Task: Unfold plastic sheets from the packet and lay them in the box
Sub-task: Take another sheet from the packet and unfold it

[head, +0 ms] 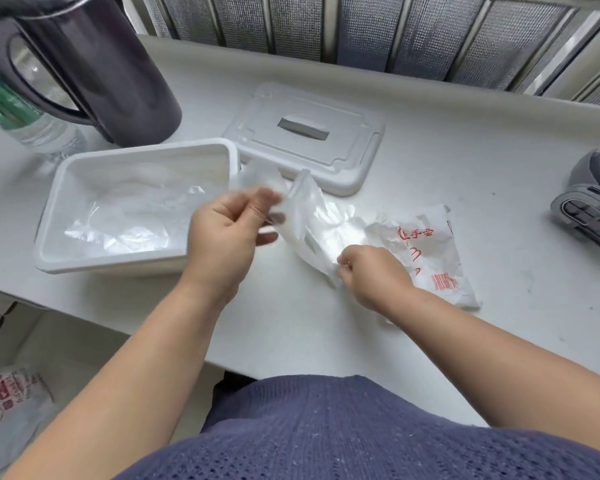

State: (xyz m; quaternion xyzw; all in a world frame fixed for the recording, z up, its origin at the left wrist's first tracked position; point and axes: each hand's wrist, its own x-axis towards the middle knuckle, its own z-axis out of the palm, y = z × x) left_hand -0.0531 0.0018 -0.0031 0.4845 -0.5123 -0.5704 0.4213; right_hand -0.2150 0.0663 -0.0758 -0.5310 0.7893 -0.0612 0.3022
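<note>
A thin clear plastic sheet (312,220) hangs stretched between my two hands above the white counter. My left hand (229,233) pinches its upper left edge, the fingertips blurred. My right hand (371,275) pinches its lower corner. Just right of my right hand lies the crumpled white packet (433,258) with red print and a barcode. The white rectangular box (49,216) stands open on the left, with several clear sheets lying in it.
The box's white lid (354,157) with a slot lies behind the sheet. A dark jug (94,71) and a clear water bottle (32,126) stand at the back left. A grey and purple device (593,202) sits at the right edge. Another printed packet (11,407) lies below the counter.
</note>
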